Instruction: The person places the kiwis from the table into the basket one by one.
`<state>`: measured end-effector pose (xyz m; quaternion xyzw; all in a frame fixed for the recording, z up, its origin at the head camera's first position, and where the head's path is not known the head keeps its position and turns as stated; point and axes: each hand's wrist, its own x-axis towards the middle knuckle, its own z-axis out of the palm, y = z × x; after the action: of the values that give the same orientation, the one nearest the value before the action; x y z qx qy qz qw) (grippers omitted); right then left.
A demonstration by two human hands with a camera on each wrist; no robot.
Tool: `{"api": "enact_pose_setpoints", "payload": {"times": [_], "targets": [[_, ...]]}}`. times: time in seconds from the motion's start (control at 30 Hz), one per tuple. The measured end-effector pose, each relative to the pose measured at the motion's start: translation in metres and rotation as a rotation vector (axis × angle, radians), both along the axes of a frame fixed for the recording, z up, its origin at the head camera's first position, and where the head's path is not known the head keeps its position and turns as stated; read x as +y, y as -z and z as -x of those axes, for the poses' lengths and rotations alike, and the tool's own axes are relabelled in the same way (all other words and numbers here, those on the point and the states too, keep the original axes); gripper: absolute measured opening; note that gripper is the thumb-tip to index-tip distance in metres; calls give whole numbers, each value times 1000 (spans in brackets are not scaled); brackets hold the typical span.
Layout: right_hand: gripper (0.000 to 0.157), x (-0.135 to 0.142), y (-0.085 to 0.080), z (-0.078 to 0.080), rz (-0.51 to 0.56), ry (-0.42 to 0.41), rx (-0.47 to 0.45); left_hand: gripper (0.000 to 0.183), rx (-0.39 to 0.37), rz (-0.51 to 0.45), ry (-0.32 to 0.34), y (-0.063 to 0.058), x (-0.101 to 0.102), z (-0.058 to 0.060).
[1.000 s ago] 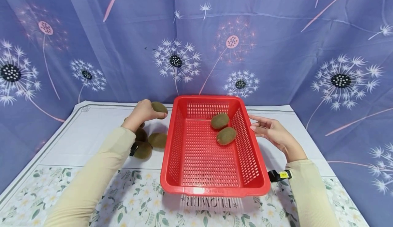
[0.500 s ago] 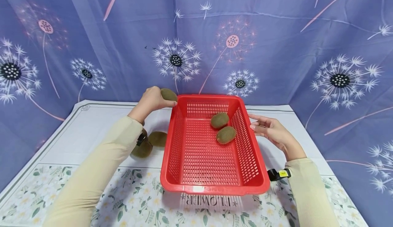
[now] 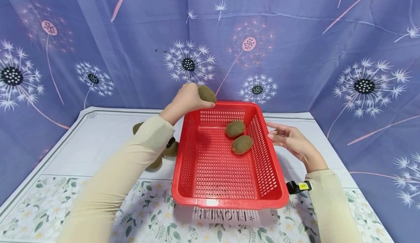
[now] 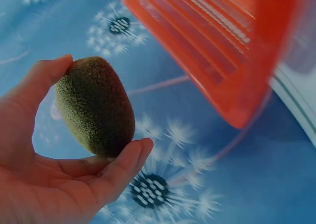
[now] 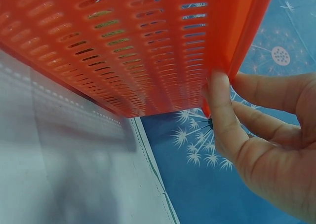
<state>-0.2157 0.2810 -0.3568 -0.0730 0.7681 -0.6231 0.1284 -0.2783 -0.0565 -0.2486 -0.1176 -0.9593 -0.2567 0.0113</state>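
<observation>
My left hand (image 3: 188, 99) pinches a brown kiwi (image 3: 206, 94) between thumb and fingers, above the far left rim of a red plastic basket (image 3: 229, 203). The left wrist view shows this kiwi (image 4: 96, 105) held by its two ends, apart from the basket. Two more kiwis, one (image 3: 234, 128) behind the other (image 3: 242, 144), lie inside on the basket's right side. On the right, my right hand (image 3: 292, 142) holds the basket's rim; its fingers (image 5: 224, 120) touch the slotted side in the right wrist view.
Left of the basket, several kiwis lie on the white tabletop cover, among them one kiwi (image 3: 171, 150) close to the basket wall and another (image 3: 137, 127) farther back. My left forearm partly covers them. A blue dandelion-print curtain (image 3: 147, 46) stands behind and at both sides.
My left hand has lifted the kiwi from the left side of the basket, moving up and right to above its far left rim. The right hand and basket have stayed in place.
</observation>
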Motion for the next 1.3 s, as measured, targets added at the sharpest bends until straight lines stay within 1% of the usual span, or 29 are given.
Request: {"api": "enact_pose_setpoints", "payload": {"times": [0.1, 0.3, 0.5, 0.7, 0.8, 0.9, 1.03, 1.13, 1.3], "targets": [[62, 0, 0, 0, -2, 0, 1, 49, 15, 2, 42, -3, 14, -3], [61, 0, 1, 0, -9, 2, 5, 50, 59, 61, 148, -5, 41, -11], [61, 1, 1, 0, -8, 4, 3, 55, 26, 118, 246, 2, 66, -21], [61, 1, 2, 0, 6, 1, 10, 53, 7, 191, 349, 17, 88, -30], [60, 0, 3, 1, 10, 0, 12, 54, -4, 229, 388, 26, 97, -34], [61, 0, 3, 2, 8, 2, 15, 53, -21, 245, 419, 35, 103, -37], [61, 0, 3, 2, 2, 7, 13, 46, -50, 255, 463, 48, 109, -42], [61, 0, 3, 2, -3, 8, 10, 43, -63, 292, 500, 58, 112, -45], [60, 0, 1, 2, -12, 10, 10, 48, -73, 365, 552, 72, 114, -51]]}}
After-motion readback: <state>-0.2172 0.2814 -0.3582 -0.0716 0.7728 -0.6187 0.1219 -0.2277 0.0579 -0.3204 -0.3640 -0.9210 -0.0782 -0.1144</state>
